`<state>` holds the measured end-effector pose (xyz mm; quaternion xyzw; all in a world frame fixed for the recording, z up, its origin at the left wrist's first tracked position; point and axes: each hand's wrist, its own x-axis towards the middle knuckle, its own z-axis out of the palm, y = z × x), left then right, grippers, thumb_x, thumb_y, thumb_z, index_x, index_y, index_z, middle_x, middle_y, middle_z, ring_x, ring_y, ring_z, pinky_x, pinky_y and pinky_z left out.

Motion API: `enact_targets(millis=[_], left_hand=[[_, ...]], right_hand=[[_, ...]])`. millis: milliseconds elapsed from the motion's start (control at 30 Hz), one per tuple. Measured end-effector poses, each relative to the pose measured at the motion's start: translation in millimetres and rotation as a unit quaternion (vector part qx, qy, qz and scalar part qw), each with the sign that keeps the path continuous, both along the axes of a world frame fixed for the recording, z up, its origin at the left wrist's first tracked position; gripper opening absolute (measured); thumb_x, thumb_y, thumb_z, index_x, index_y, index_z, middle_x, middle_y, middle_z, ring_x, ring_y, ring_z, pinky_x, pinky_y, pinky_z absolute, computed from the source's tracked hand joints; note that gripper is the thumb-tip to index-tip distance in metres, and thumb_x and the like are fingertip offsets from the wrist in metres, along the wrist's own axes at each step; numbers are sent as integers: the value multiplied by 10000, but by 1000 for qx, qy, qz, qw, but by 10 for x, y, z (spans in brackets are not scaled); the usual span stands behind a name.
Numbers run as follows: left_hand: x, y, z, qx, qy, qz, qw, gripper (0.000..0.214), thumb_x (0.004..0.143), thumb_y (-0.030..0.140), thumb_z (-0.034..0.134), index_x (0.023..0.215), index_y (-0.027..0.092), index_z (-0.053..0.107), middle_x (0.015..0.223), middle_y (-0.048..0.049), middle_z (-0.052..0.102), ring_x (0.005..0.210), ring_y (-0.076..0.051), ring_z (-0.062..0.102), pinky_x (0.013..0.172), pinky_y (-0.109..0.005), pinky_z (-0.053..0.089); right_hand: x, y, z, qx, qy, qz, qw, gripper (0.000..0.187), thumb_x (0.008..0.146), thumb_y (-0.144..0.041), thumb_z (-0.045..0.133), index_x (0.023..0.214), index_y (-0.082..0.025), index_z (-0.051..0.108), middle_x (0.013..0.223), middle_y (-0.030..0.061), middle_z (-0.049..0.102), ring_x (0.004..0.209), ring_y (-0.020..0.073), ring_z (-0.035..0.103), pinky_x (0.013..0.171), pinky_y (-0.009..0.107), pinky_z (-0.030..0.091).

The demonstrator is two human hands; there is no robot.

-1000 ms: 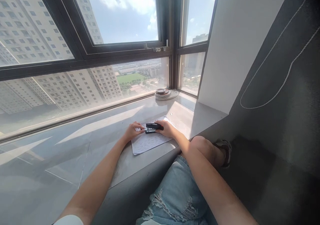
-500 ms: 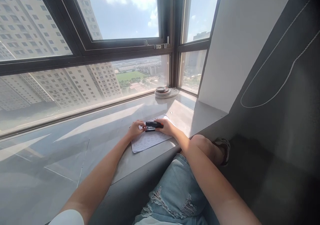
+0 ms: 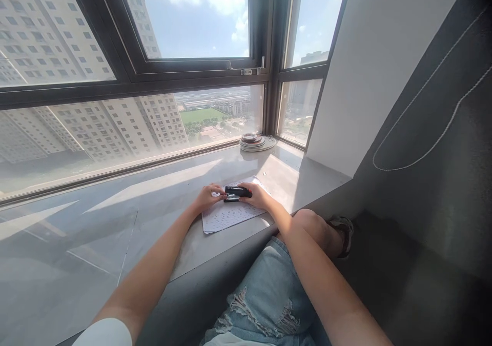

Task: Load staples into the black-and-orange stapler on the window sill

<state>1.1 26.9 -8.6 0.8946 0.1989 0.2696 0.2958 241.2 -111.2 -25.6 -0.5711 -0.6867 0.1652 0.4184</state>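
Observation:
A black stapler (image 3: pixel 238 191) with a bit of red at its right end is held above the papers, its upper arm and metal lower part gaping at the left. My right hand (image 3: pixel 257 195) grips it from the right, fingers closed round its rear. At the gaping left end, my left hand (image 3: pixel 209 197) has its fingertips pinched together, touching or very near the stapler. Whatever lies between those fingertips is too small to make out. Beneath both hands, the printed paper sheets (image 3: pixel 230 220) lie flat on the sill, partly covered by the hands.
A stack of round plates or coasters (image 3: pixel 251 143) stands in the far window corner. On the pale stone sill (image 3: pixel 161 192) lies a tiny white piece (image 3: pixel 264 174) beyond the papers. A beaded cord (image 3: pixel 407 167) hangs at right. My bent knee (image 3: pixel 307 225) is against the sill's front edge.
The view has shifted slightly. My hands and the stapler keep nearly the same place over the papers, with only a small movement of the left fingers.

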Motion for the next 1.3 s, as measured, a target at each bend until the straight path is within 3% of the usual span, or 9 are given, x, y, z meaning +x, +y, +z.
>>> enact_targets(millis=[100,200,300,600,900,1067,1133,1200,1300], left_hand=[[-153,160,2,-92,-68,68,991,384,853,548,697,960,203,827,826,-61,740,771,-195,604,714,-319,454],[-258,310,-25,-186,-172,157,955,445,853,586,664,911,168,806,713,-45,649,665,-149,542,639,-289,430],[-270,374,-57,-238,-201,168,935,437,848,581,659,870,163,786,654,-17,568,593,-121,468,587,-276,395],[-216,293,-26,-188,-146,148,960,459,840,614,626,790,184,779,629,-17,571,597,-134,488,575,-272,390],[-224,279,-19,-203,-138,149,958,446,829,597,656,823,178,809,643,-34,610,604,-136,489,572,-266,422],[-206,284,-31,-211,-143,147,956,413,815,573,674,787,182,806,636,-29,605,603,-137,487,582,-270,420],[-199,289,-43,-220,-145,149,953,395,820,562,673,775,192,804,644,-26,604,611,-138,491,596,-272,419],[-194,292,-53,-224,-144,149,952,381,824,550,672,771,198,805,649,-22,602,624,-138,497,612,-273,416],[-186,286,-54,-219,-136,152,954,371,816,539,675,755,196,804,629,-22,590,633,-145,498,617,-279,410]], right_hand=[[0,5,-23,-19,16,-4,1000,527,774,-281,791,1288,-255,678,1144,32,743,1034,235,679,968,372,510],[-5,-8,-35,-20,24,-2,999,525,769,-290,789,1280,-259,673,1131,23,736,1031,231,670,969,365,501],[40,-42,8,-24,11,6,1000,410,785,-303,759,1186,-249,688,1031,5,723,937,203,655,873,320,499],[598,-243,173,-86,24,41,995,159,698,-230,732,779,-200,599,737,-31,590,709,147,546,659,251,417],[733,-397,143,-118,50,1,992,202,691,-298,750,743,-197,583,691,-23,579,662,153,541,610,269,407],[867,-440,184,-129,46,8,991,366,745,-484,759,947,-183,711,885,55,712,791,222,631,684,325,481],[965,-433,193,-98,74,-34,992,464,858,-605,618,1029,-186,722,984,98,735,852,249,650,713,356,503],[1069,-385,190,-36,91,-150,984,519,936,-638,468,993,-184,715,960,123,736,858,262,652,743,380,508],[1193,-234,154,39,13,-273,961,375,943,-528,495,888,-207,683,878,106,718,831,261,642,814,402,498]])
